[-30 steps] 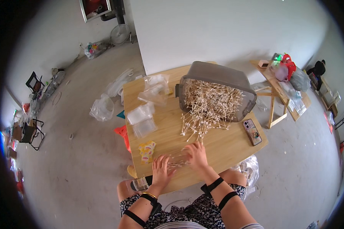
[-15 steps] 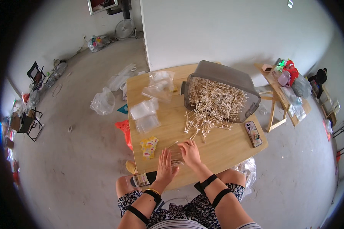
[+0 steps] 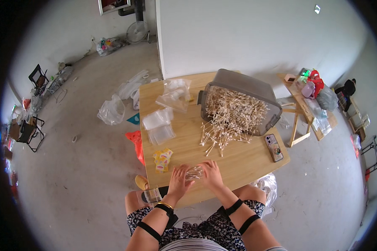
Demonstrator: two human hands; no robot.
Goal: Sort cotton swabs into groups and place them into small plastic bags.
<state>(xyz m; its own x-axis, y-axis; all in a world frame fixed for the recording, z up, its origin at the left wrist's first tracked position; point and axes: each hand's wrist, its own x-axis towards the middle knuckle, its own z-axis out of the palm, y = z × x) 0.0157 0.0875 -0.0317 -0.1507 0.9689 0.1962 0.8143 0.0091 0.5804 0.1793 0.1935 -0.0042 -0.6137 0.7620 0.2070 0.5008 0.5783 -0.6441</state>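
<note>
A small bunch of cotton swabs (image 3: 194, 172) lies between my hands near the table's front edge, its sticks running roughly crosswise. My left hand (image 3: 179, 180) is cupped against the bunch's left end, fingers close together. At the other end, my right hand (image 3: 212, 173) curls its fingers around the tips. Farther back, a grey plastic bin (image 3: 243, 77) rests tipped on its side. A large heap of loose cotton swabs (image 3: 236, 111) spills from it onto the wooden table (image 3: 234, 167). Yellow printed paper slips (image 3: 162, 160) are to the left of my left hand.
Clear plastic bags (image 3: 159, 125) lie on the table's left side. A phone (image 3: 274, 147) rests near the right edge. By my left knee is a clear pack of swabs (image 3: 152, 195). A red bag (image 3: 135, 144) hangs at the left edge; a folding wooden table (image 3: 305, 108) stands at right.
My hands have shifted from covering the swabs to cupping both ends of the bunch, so more sticks show between them. The right hand has moved slightly toward me.
</note>
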